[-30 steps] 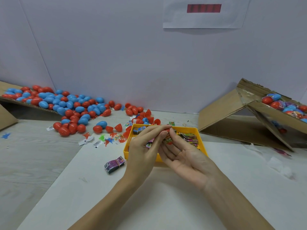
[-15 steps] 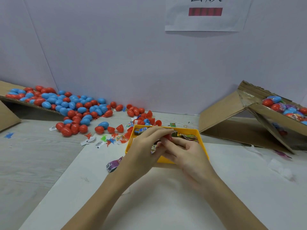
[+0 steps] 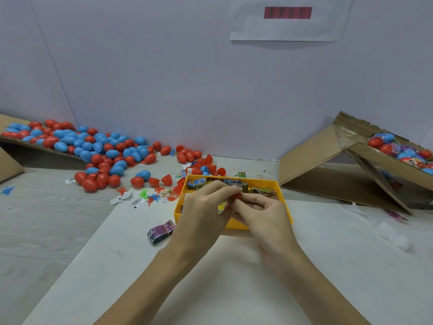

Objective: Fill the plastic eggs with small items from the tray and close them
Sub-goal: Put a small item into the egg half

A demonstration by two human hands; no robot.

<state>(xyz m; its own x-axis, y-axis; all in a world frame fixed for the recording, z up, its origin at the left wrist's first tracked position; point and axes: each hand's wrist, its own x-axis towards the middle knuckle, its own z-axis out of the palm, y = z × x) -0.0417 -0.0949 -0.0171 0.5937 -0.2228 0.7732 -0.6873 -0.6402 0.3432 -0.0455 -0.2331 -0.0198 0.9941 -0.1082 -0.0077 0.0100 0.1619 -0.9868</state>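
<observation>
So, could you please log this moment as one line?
left hand: holds red egg | right hand: holds same egg | place: above yellow tray | egg closed: cannot tell

Both hands, left (image 3: 203,207) and right (image 3: 262,214), pinch a red egg (image 3: 238,197) over the yellow tray (image 3: 267,182); egg pile (image 3: 93,148) far left.

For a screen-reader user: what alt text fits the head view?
Both hands, left and right, pinch a small red egg over a yellow tray of small packets. Loose red and blue eggs lie at the left, and a cardboard box with more sits at the right.
</observation>
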